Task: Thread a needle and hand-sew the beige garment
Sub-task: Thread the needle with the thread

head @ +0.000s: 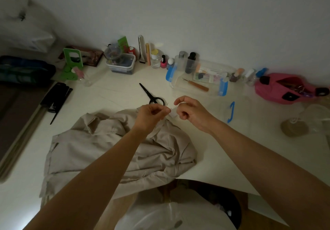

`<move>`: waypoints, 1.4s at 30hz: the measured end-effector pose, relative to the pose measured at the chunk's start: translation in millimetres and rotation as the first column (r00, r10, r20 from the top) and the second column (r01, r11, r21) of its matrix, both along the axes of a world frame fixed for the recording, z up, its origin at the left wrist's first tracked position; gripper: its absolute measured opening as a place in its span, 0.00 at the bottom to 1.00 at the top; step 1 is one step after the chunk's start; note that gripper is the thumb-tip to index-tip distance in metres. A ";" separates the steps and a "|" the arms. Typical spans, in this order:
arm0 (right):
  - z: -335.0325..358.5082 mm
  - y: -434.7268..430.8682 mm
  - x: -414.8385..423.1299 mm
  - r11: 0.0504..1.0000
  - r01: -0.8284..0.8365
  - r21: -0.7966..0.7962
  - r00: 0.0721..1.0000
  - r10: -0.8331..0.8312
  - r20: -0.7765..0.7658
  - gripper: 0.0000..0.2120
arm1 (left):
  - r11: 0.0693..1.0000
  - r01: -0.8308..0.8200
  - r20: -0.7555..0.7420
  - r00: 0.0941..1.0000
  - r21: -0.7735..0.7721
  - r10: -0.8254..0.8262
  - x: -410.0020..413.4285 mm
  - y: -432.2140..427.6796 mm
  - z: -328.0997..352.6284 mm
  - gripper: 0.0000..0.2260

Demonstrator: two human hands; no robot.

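Step in hand: threading, sewing not yet begun. Left hand (153, 113) pinches the needle (167, 105) between thumb and forefinger, tip sticking up, other fingers curled in. Right hand (187, 111) is just beside it, nearly touching, with thumb and forefinger drawn together toward the needle and the rest curled. The thread is too fine to make out, so cannot tell if this hand actually has it.

Both hands are raised over the far edge of the garment (116, 149), which lies crumpled on the table (223, 149) under the forearms, its near edge hanging off toward the person. Scissors (152, 94) lie just beyond the hands, apart from them.

Next move, likely: steady the needle, feed the thread end through the eye, pull a length through. Needs a fine, aligned pinch. The dim light makes the eye hard to see. After that, drop the hands to the cloth for the first stitch
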State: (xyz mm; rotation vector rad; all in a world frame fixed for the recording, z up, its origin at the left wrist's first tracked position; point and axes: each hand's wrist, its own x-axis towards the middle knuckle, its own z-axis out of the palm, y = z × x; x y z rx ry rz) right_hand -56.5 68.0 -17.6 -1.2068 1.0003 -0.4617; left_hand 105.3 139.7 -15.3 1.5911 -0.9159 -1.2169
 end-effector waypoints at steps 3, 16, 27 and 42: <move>0.6 1.6 1.3 0.987 -0.070 -0.142 0.990 0.052 -0.129 0.03 | 1.000 0.010 0.000 1.000 -0.011 -0.010 0.3 0.5 0.7 0.06; -3.5 1.8 2.2 0.974 -0.017 -0.228 0.994 -0.008 -0.110 0.04 | 0.999 -0.051 -0.001 0.999 -0.013 0.051 1.7 1.0 0.8 0.07; -3.4 2.8 5.5 0.972 0.150 -0.182 0.988 -0.156 -0.018 0.02 | 0.995 -0.098 -0.105 0.990 -0.022 0.095 1.2 4.1 2.9 0.02; 0.6 9.2 15.4 0.945 0.189 -0.265 0.979 -0.204 -0.028 0.02 | 0.993 -0.114 -0.113 0.988 -0.038 0.109 -3.4 3.2 1.1 0.01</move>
